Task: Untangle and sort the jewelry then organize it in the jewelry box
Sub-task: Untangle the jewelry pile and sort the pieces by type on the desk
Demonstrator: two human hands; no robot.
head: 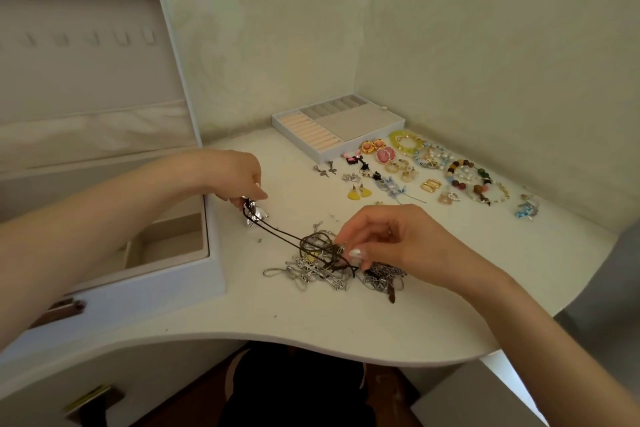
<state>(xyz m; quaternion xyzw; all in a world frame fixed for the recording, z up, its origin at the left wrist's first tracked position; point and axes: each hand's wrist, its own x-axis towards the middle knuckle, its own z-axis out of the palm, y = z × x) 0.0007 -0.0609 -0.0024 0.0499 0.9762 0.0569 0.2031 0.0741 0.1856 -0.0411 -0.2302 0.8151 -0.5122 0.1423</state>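
left hand (235,175): we pinch pendant (255,212) so cord (277,229) runs taut
right hand (394,239): fingers (356,253) clamped on tangle (322,269), anchoring it

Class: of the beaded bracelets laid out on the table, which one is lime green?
The lime bracelet, which lies farthest back, right beside the ring tray. The other bracelets are blue-and-white, dark wooden or pearly.
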